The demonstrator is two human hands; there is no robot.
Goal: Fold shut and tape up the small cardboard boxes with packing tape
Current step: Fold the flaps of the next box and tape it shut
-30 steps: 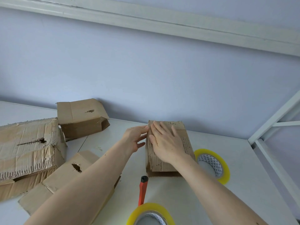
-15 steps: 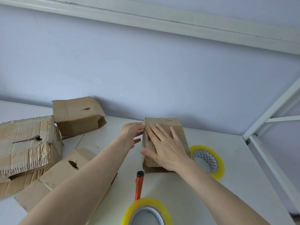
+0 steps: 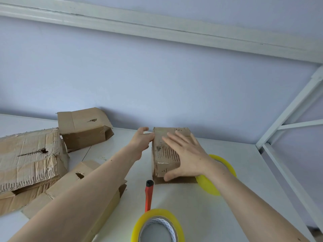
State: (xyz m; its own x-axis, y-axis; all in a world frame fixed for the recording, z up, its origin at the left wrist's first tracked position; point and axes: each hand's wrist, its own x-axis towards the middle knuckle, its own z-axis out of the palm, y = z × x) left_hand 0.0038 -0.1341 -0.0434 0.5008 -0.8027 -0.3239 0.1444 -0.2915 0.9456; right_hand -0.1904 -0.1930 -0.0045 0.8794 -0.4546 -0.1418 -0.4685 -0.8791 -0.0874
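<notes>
A flat white tabletop (image 3: 218,198) meets a pale wall at its far edge. On it lie a small worn brown cardboard box (image 3: 166,154) near the middle, a dented brown cardboard box (image 3: 83,128) with open flaps at the back left, a large crumpled brown cardboard box (image 3: 29,158) at the left edge, and a flattened brown cardboard box (image 3: 73,180) with a torn hole just beside it. A red-handled utility knife (image 3: 149,196) lies between the small box and a near roll of yellow packing tape (image 3: 157,226). A second yellow tape roll (image 3: 216,173) lies just beside the small box, on its right.
</notes>
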